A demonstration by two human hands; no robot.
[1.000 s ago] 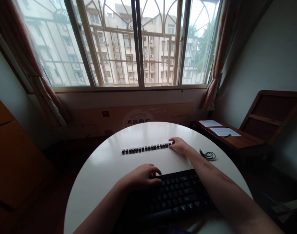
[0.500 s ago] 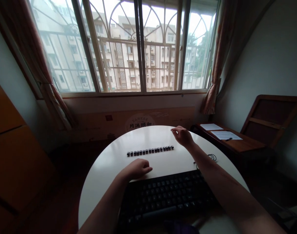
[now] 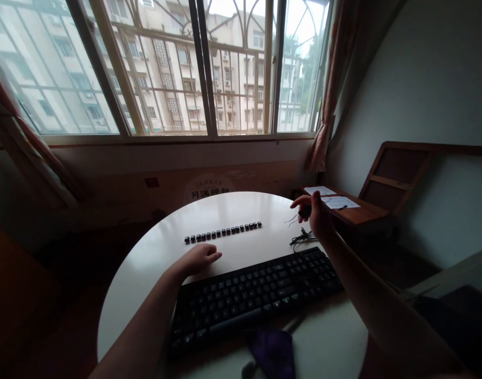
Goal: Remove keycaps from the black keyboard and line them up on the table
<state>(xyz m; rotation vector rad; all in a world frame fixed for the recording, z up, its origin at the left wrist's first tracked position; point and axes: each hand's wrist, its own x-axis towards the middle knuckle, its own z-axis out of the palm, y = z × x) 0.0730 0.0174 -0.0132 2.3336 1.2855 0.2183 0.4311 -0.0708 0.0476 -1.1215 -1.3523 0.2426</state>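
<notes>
My right hand is raised over the far right of the white table. Its fingers close on the dark handle of a wire keycap puller, whose two thin prongs point left. Just below it, a bundled black cable lies behind the keyboard. My left hand rests on the table, fingers curled into a loose fist, its inside hidden. It sits between a row of several black keycaps and the black keyboard.
Near the table's front edge lies a purple cloth-like item with a dark coiled thing beside it. A wooden chair at the right carries paper sheets and a pen. The window is ahead.
The view has swung to the right. My right hand has moved from beyond the row's right end toward the cable, and the keycap puller now shows in it. My left hand stays by the row.
</notes>
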